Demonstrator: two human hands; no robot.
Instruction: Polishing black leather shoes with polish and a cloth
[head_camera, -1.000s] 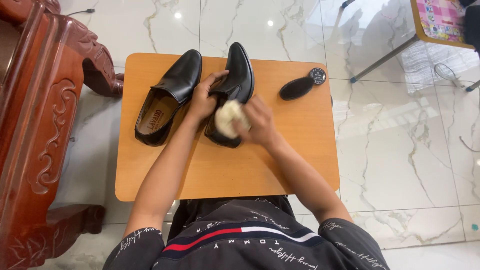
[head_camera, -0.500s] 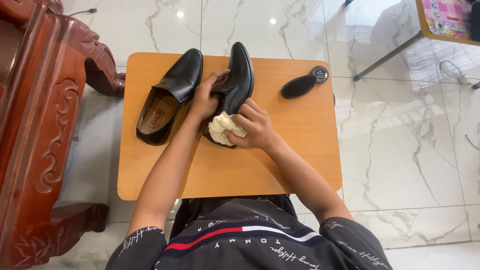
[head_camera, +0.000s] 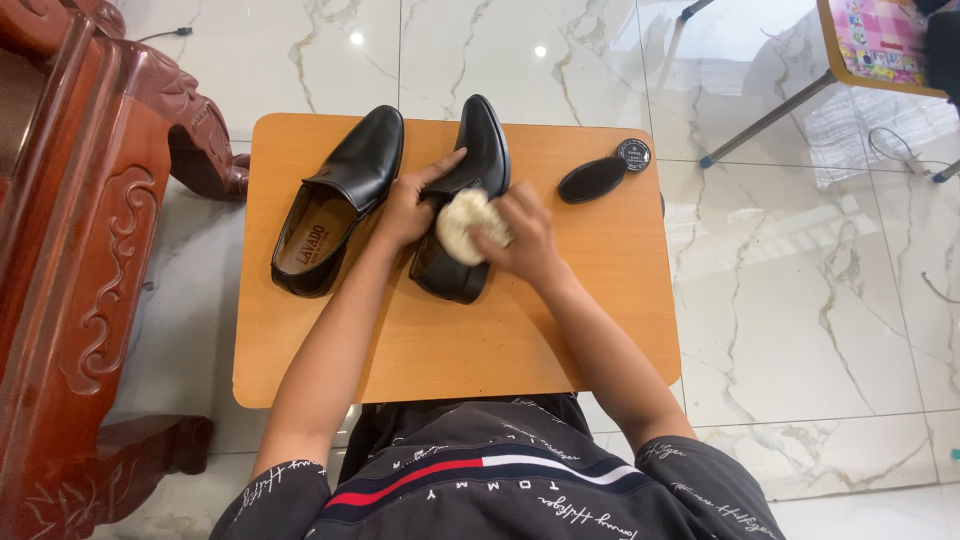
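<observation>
A small round tin (head_camera: 633, 154) with a dark lid and pale label ring lies on the bench (head_camera: 450, 340), up and right of the right-hand fingers (head_camera: 510, 215); left of the left-hand fingers (head_camera: 430, 178), a tan insole label (head_camera: 312, 240) shows inside the open black shoe (head_camera: 340, 200)

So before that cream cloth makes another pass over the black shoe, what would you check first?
1. Left hand steadying the black leather shoe being wiped: ok, it rests on the shoe's side.
2. Right hand grip on the cream fluffy cloth: ok, the cloth is pressed against the shoe.
3. Shoe supported: ok, it lies on the small orange wooden table.
4. Second black leather shoe clear of the work: ok, it lies apart on the left.
5. Black oval brush and round black tin within reach: ok, judging by eye.
6. Polish spread evenly: cannot tell.
</observation>
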